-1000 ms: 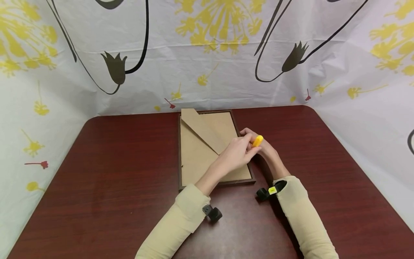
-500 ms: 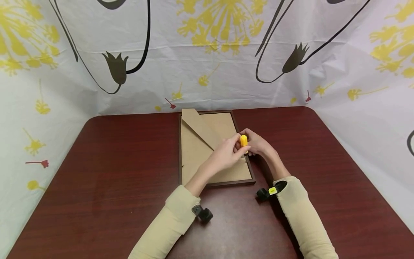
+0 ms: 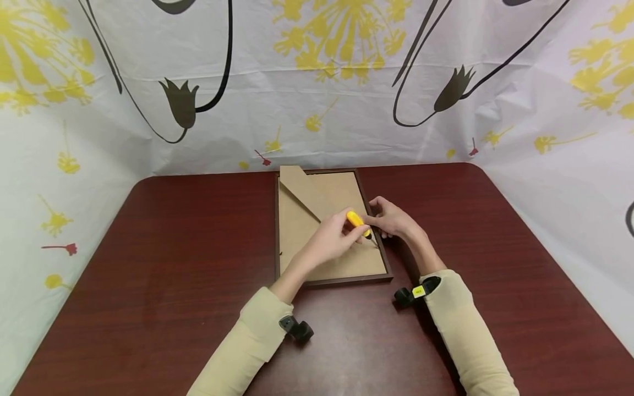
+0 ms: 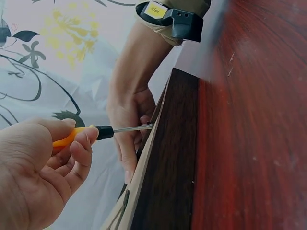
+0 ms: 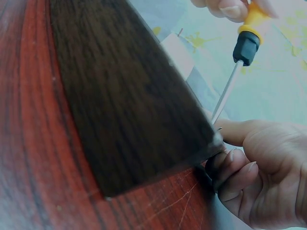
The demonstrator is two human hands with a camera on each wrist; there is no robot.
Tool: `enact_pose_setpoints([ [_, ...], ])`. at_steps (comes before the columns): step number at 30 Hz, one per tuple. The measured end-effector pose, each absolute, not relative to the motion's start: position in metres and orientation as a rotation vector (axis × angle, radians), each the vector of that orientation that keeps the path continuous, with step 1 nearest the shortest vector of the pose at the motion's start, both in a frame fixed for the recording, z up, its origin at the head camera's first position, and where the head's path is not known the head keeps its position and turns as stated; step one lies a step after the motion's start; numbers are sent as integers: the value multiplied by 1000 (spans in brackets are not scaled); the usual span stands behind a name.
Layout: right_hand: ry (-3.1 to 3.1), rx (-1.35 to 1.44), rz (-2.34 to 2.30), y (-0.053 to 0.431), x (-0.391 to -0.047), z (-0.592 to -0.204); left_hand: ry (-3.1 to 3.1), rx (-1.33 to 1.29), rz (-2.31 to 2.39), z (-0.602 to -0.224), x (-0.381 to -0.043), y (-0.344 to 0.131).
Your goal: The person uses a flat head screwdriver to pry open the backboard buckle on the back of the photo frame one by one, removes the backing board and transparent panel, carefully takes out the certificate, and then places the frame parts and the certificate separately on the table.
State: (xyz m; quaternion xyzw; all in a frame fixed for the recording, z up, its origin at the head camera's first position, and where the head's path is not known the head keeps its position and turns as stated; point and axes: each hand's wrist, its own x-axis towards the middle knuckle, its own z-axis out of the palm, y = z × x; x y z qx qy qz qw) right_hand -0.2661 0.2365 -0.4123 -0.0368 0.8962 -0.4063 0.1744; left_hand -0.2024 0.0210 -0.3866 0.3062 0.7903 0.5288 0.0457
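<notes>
A picture frame (image 3: 327, 283) lies face down, its brown backing board (image 3: 302, 250) and folding stand (image 3: 302, 190) upward. My left hand (image 3: 322, 239) pinches the yellow handle of a screwdriver (image 3: 355, 219) between thumb and fingers. In the left wrist view, the metal shaft of the screwdriver (image 4: 106, 132) slants to the frame's inner right edge, tip right at the rim. My right hand (image 3: 393, 220) grips the right side of the frame, a straight digit over the board and the other fingers curled outside the rim. A thin metal tab (image 4: 123, 208) sticks up along the board edge.
The frame rests on a dark red wooden table (image 3: 198, 231), close to its back edge. A white cloth (image 3: 238, 104) with yellow flowers hangs behind and at both sides. Wrist cameras (image 3: 297, 330) are strapped on both sleeves.
My left hand has moved left and turned the screwdriver, so its tip now points down at the frame's right edge. The right hand stays at the rim, a digit extended over the board.
</notes>
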Motion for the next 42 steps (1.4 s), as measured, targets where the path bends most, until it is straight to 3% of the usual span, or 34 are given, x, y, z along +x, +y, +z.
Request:
enact_pose_setpoints([
  [12,2544,-89,-1161,236,-264,-411,2217,725,1764,-394,-203,-9],
  [42,2540,-147,-1111,238,-256,-404,2272,654,1910,-417,-224,-92],
])
